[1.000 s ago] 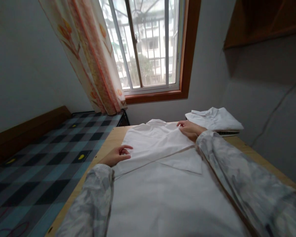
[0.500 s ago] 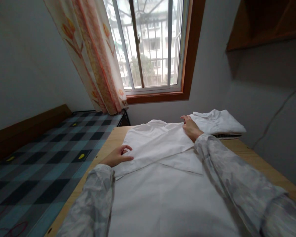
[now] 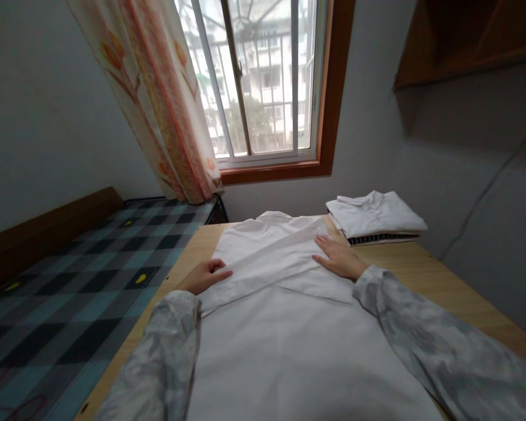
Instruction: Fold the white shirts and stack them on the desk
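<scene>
Daylight comes in through the window (image 3: pixel 295 88) at twelve o'clock, where glare washes out the building (image 3: pixel 269 76) outside. The room is otherwise dim, the wall (image 3: pixel 44 99) at ten o'clock a dull grey. At two o'clock the shelf (image 3: pixel 469 47) is dark inside, with a soft shadow beneath. Faint grey shading dulls the shirt (image 3: pixel 267 345) at six o'clock. Wide-angle stretching slants lines near the edges; the sleeve (image 3: pixel 447 333) at four o'clock looks soft.

Left hand (image 3: pixel 204 276) loosely curled, right hand (image 3: pixel 339 258) — palm down, outspread
</scene>
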Motion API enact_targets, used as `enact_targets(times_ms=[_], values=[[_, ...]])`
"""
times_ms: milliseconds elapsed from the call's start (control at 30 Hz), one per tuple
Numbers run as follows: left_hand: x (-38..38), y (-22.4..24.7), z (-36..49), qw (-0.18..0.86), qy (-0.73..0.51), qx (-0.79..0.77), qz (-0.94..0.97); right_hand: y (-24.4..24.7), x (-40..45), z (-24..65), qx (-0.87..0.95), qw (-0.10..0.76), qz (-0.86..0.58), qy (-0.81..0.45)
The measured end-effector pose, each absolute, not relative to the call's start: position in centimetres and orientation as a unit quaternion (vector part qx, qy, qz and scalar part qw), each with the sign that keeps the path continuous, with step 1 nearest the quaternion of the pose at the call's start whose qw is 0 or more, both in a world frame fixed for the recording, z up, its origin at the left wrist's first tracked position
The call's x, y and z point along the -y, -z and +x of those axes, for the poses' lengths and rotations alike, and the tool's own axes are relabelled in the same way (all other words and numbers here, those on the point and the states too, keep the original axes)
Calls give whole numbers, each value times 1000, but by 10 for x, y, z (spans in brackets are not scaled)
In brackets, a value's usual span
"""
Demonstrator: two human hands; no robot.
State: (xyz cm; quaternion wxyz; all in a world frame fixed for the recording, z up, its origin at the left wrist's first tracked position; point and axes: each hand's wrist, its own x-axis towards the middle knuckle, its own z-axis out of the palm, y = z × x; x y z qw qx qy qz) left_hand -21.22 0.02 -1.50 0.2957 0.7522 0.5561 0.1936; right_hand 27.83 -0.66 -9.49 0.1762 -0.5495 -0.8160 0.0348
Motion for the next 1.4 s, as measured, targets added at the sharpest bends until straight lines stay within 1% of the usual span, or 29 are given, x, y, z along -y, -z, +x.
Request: enact_targets(times_ms=[167, 267, 333, 400, 467, 533, 633, 733, 900, 1000, 1133, 1300, 1400], values=[[-4, 23, -214, 265, -220, -560, 753, 96, 4, 294, 779, 128, -614, 0], [-7, 28, -218, 195, -242, -579, 753, 98, 10, 295, 766, 131, -628, 23], [-9, 30, -222, 131, -247, -615, 737, 99, 17, 295, 753, 161, -637, 38], [-14, 32, -226, 84, -252, -665, 698, 97, 25, 295, 746, 211, -630, 50], [-20, 34, -231, 67, -259, -708, 653, 94, 34, 294, 758, 257, -597, 50], [-25, 35, -235, 69, -257, -734, 625, 91, 42, 291, 785, 271, -555, 34], [-27, 36, -236, 75, -212, -736, 638, 93, 50, 285, 816, 236, -528, 6], [-24, 34, -234, 80, -181, -713, 672, 99, 52, 282, 819, 186, -543, -4], [-23, 32, -237, 115, -225, -695, 673, 96, 47, 286, 798, 125, -588, 38], [-26, 32, -239, 121, -234, -699, 664, 84, 47, 289, 800, 115, -585, 67], [-31, 32, -238, 86, -209, -715, 662, 68, 55, 298, 786, 120, -600, 83], [-35, 34, -237, 72, -187, -735, 647, 58, 63, 302, 757, 67, -638, 123], [-36, 33, -236, 72, -184, -737, 647, 56, 60, 295, 742, 61, -657, 122]])
